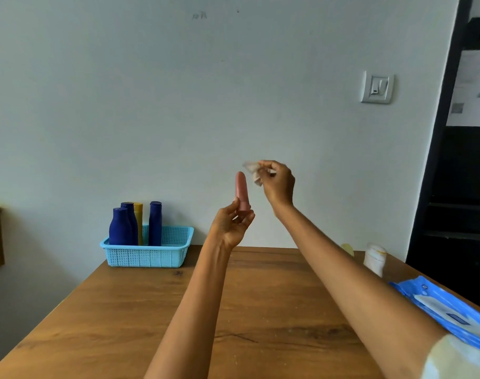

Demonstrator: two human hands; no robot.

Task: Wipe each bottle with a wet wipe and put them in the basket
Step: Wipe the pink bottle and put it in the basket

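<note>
Nearest to me, at the lower right edge, lies the blue wet-wipe pack (449, 310) flat on the wooden table (151, 310), partly tucked behind my right forearm. Further out, both arms are raised above the tabletop. My left hand (230, 225) is curled around the base of a slim pink bottle (241, 192), fingers and thumb closed on its lower end so it stands upright with its rounded tip pointing up. My right hand (277, 184) sits just beside and slightly above it, fingertips pinched together on a crumpled white wipe (253, 172); the wipe hangs close to the top of the bottle, but I cannot tell whether it touches. Beyond my right arm, near the far right edge of the table, a white bottle (374, 259) stands, with a pale yellowish object (347, 248) just behind the arm that I cannot make out. At the far left corner sits the light blue basket (148, 254), holding three dark blue bottles (120, 227) and one yellow bottle (138, 214), all upright against the wall side.
</note>
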